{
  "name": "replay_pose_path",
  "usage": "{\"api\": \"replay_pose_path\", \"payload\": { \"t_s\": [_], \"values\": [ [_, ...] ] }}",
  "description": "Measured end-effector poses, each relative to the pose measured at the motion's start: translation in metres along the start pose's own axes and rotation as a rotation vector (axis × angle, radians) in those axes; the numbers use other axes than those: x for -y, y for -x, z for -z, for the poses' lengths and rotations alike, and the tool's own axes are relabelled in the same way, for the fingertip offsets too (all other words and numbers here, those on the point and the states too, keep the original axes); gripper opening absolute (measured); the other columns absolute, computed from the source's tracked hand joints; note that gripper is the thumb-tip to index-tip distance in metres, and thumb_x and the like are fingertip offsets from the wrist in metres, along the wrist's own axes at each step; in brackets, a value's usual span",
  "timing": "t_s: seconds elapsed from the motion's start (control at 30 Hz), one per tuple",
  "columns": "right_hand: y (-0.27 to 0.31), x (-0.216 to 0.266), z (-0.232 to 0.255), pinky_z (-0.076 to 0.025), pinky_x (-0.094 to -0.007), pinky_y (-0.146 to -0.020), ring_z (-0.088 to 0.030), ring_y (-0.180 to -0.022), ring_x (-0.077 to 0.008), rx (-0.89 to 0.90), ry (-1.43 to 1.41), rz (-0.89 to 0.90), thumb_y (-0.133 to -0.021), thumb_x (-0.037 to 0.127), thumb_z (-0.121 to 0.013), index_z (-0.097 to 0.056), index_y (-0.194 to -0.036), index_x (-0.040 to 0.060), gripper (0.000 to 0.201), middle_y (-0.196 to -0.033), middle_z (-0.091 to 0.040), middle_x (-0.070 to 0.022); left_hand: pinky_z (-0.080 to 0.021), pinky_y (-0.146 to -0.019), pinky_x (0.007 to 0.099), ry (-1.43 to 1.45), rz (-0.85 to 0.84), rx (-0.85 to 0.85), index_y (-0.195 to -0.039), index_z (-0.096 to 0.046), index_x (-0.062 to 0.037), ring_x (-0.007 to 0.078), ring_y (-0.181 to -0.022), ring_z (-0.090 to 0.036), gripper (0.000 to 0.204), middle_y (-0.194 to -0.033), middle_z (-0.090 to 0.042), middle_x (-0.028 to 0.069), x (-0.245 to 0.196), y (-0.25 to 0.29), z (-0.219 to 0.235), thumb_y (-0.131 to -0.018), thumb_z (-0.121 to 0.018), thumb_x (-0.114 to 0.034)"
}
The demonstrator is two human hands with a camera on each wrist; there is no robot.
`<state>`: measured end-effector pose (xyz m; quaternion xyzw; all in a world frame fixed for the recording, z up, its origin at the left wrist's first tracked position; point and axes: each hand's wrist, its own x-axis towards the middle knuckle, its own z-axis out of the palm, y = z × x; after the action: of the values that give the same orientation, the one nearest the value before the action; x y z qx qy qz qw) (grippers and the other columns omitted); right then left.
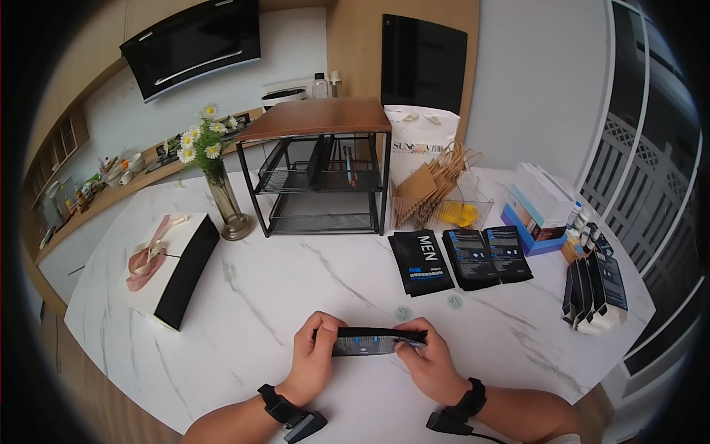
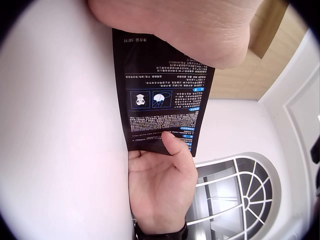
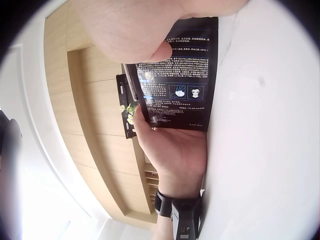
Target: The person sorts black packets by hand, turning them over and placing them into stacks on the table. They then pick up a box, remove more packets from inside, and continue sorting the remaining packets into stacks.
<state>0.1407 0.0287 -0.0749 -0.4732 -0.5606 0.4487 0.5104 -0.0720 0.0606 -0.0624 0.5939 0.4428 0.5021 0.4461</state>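
Observation:
Both hands hold one black packet (image 1: 364, 345) by its two ends, low over the near part of the table. The left hand (image 1: 312, 358) grips its left end, thumb on the printed face. At the right end, the right hand (image 1: 431, 364) pinches it with the thumb in front. Small white text, blue labels and two little pictures cover the packet's face (image 2: 162, 100) in the left wrist view. The same printed face (image 3: 182, 92) shows between the hands in the right wrist view.
Beyond the hands lie stacks of black packets (image 1: 423, 263) and two round stickers (image 1: 403, 313). A white box with a ribbon (image 1: 177, 266) is at left, a flower vase (image 1: 231, 211) and wood-topped rack (image 1: 318, 118) behind, black boxes (image 1: 595, 288) at right.

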Motion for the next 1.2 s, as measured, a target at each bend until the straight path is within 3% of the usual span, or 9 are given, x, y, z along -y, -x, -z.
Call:
{"api": "replay_pose_path", "payload": {
  "t_s": [0.5, 0.57, 0.63, 0.73, 0.77, 0.9, 1.1, 1.13, 1.2],
  "values": [
    [-0.004, -0.005, -0.001, -0.048, -0.0273, -0.064, -0.054, -0.077, -0.0082, -0.073, -0.088, 0.009, -0.096, 0.004, -0.061, -0.054, -0.115, 0.0002, 0.020, -0.089, -0.060, -0.0048, -0.040, -0.078, 0.0258, 0.003, 0.014, 0.021, -0.098, -0.061, -0.0018, 0.0080, -0.084, -0.046, 0.033, -0.088, -0.058, -0.0008, -0.006, 0.003, 0.002, -0.110, -0.048, -0.031],
    [-0.006, 0.001, 0.005, -0.047, -0.0272, -0.064, -0.053, -0.076, -0.0079, -0.093, -0.073, 0.010, -0.096, 0.004, -0.060, -0.055, -0.113, 0.0000, 0.018, -0.087, -0.059, -0.0038, -0.041, -0.081, 0.0252, 0.033, -0.011, 0.193, -0.101, -0.062, -0.0017, 0.0083, -0.088, -0.048, 0.038, -0.093, -0.060, 0.0002, -0.010, 0.003, 0.007, -0.110, -0.048, -0.036],
    [-0.007, 0.009, 0.014, -0.042, -0.0216, -0.067, -0.049, -0.078, -0.0041, -0.048, -0.016, 0.060, -0.097, -0.002, -0.053, -0.059, -0.107, 0.0022, 0.013, -0.094, -0.060, 0.0007, -0.043, -0.103, 0.0331, 0.180, 0.078, 0.566, -0.107, -0.063, -0.0008, 0.0160, -0.113, -0.058, 0.059, -0.123, -0.065, 0.0120, -0.017, -0.001, 0.019, -0.109, -0.040, -0.055],
    [-0.003, 0.028, 0.017, -0.044, -0.0246, -0.080, -0.052, -0.088, -0.0089, 0.065, -0.104, 0.200, -0.092, -0.007, -0.049, -0.061, -0.099, 0.0049, 0.018, -0.100, -0.061, -0.0016, -0.037, -0.113, 0.0357, 0.328, 0.246, 0.900, -0.119, -0.062, -0.0026, 0.0235, -0.133, -0.052, 0.062, -0.143, -0.054, 0.0150, -0.030, 0.008, 0.019, -0.105, -0.045, -0.060],
    [-0.003, 0.029, 0.015, -0.045, -0.0266, -0.084, -0.053, -0.093, -0.0118, 0.097, -0.106, 0.262, -0.089, -0.009, -0.049, -0.060, -0.097, 0.0053, 0.020, -0.104, -0.061, -0.0035, -0.034, -0.116, 0.0370, 0.257, 0.230, 0.885, -0.138, -0.050, -0.0013, 0.0238, -0.141, -0.044, 0.071, -0.151, -0.046, 0.0154, -0.038, 0.016, 0.014, -0.101, -0.054, -0.062],
    [0.009, 0.064, 0.010, -0.046, -0.0305, -0.089, -0.053, -0.104, -0.0200, 0.126, 0.265, 0.532, -0.080, -0.011, -0.052, -0.059, -0.093, 0.0055, 0.022, -0.114, -0.059, -0.0076, -0.018, -0.124, 0.0400, 0.279, 0.207, 0.844, -0.160, -0.012, 0.0036, 0.0280, -0.155, -0.018, 0.113, -0.162, -0.023, 0.0191, -0.063, 0.037, -0.008, -0.088, -0.076, -0.057],
    [0.017, 0.085, 0.002, -0.044, -0.0362, -0.096, -0.052, -0.115, -0.0272, 0.132, 0.348, 0.695, -0.071, -0.011, -0.053, -0.060, -0.088, 0.0062, 0.026, -0.131, -0.055, -0.0131, -0.021, -0.121, 0.0367, 0.301, 0.186, 0.882, -0.159, -0.010, 0.0037, 0.0240, -0.147, -0.028, 0.114, -0.152, -0.033, 0.0152, -0.065, 0.039, -0.016, -0.084, -0.085, -0.035],
    [0.015, 0.080, 0.007, -0.042, -0.0399, -0.105, -0.051, -0.126, -0.0312, 0.219, 0.336, 0.650, -0.072, -0.010, -0.054, -0.063, -0.100, 0.0066, 0.034, -0.144, -0.047, -0.0172, -0.025, -0.119, 0.0362, 0.225, 0.065, 0.780, -0.159, -0.009, 0.0033, 0.0232, -0.144, -0.030, 0.114, -0.149, -0.034, 0.0145, -0.057, 0.041, -0.019, -0.081, -0.086, -0.028],
    [0.021, 0.086, 0.005, -0.044, -0.0412, -0.104, -0.046, -0.133, -0.0360, 0.202, 0.292, 0.637, -0.074, -0.008, -0.056, -0.062, -0.112, 0.0092, 0.042, -0.149, -0.040, -0.0180, -0.032, -0.115, 0.0361, 0.131, -0.121, 0.665, -0.158, -0.004, 0.0018, 0.0228, -0.138, -0.035, 0.120, -0.144, -0.035, 0.0149, -0.046, 0.038, -0.025, -0.075, -0.088, -0.020]
  ]
}}
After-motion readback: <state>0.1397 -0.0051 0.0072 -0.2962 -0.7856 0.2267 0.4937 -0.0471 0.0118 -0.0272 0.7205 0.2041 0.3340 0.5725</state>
